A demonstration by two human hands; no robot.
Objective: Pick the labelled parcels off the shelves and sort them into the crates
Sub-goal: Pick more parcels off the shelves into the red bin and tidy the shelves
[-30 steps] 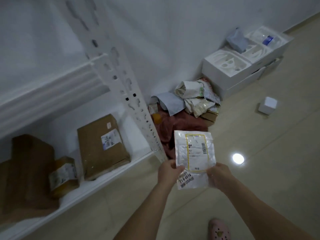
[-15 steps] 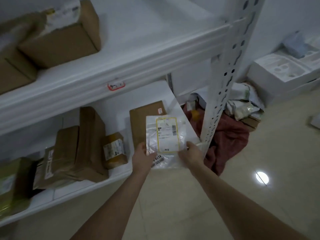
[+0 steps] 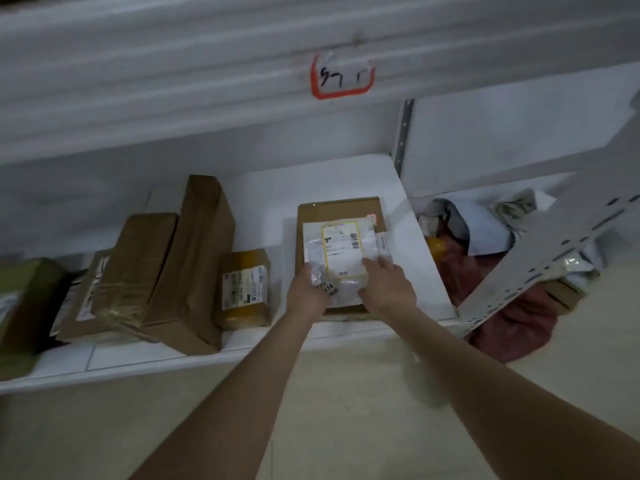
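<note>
Head view, looking down along two bare forearms into a white shelving unit. Gripping a white pouch [image 3: 341,258] by its near edge with both hands: with the left hand [image 3: 308,292] curled round the lower left corner, with the right hand [image 3: 388,289] pinching the lower right corner, fingers on top beside the yellow-bordered label, thumb at the near edge. Holding it flat over a flat cardboard box [image 3: 341,210] at the right end of the lower shelf [image 3: 426,271]; cannot tell whether resting on that box or held just above it. Covers most of the box's top, leaving the far edge bare. To the left on the same shelf: a small yellow-taped box [image 3: 246,289] with a white label, just beside it a tall brown parcel [image 3: 197,261] standing on edge, then a taped brown parcel [image 3: 131,268] leaning against that one, then at the far left an olive parcel [image 3: 24,306], cut off by the frame edge. Above, on the front of the upper shelf beam [image 3: 173,81], a red-bordered tag [image 3: 342,76] with black handwriting, not readable. On the right, a perforated white upright [image 3: 554,258], and behind it on the floor a dark red cloth [image 3: 512,323] with pale bags [image 3: 485,226] heaped on it.
</note>
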